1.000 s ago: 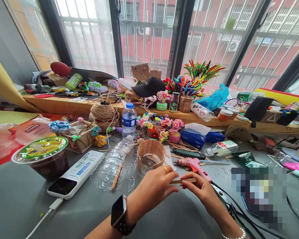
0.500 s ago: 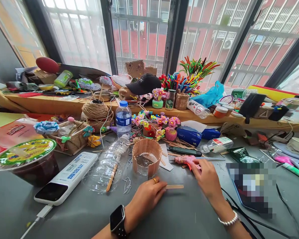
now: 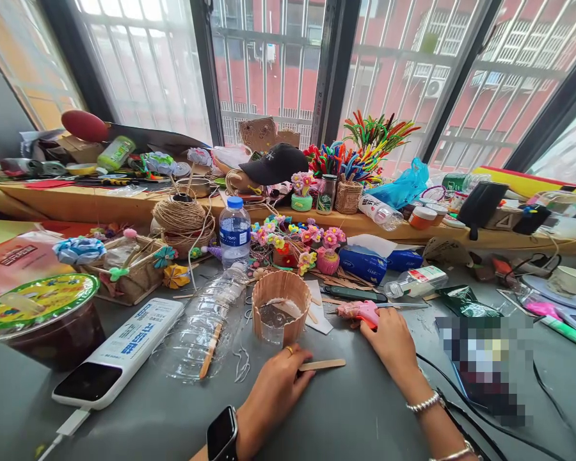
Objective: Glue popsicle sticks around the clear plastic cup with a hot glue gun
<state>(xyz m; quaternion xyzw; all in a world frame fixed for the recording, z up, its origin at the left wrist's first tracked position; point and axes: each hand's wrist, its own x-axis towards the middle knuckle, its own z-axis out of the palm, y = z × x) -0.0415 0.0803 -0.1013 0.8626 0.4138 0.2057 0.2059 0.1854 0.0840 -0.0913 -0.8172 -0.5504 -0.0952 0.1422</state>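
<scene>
My left hand (image 3: 281, 378) rests low over the table, closed on one end of a wooden craft stick (image 3: 329, 364) that points right. Just beyond it stands a round cup (image 3: 295, 323) walled with upright craft sticks around a clear plastic base; the front has a gap without sticks. My right hand (image 3: 388, 339) is closed at the handle end of a pink hot glue gun (image 3: 352, 310), which lies on the table with its nozzle toward the cup. Its fingertips are partly hidden. White paper (image 3: 322, 320) lies between the cup and the glue gun.
Left of the cup lies a cut clear bottle (image 3: 192, 339) with a stick on it. A white power bank (image 3: 125, 352) and a lidded drink cup (image 3: 43, 326) stand farther left. Black cables (image 3: 465, 406) and a blurred phone (image 3: 480, 365) lie at right. Pipe-cleaner flowers (image 3: 312, 237) stand behind.
The glue gun has turned slightly, and my right hand has shifted a little on it. My left hand has tilted the craft stick, its free end now slightly left.
</scene>
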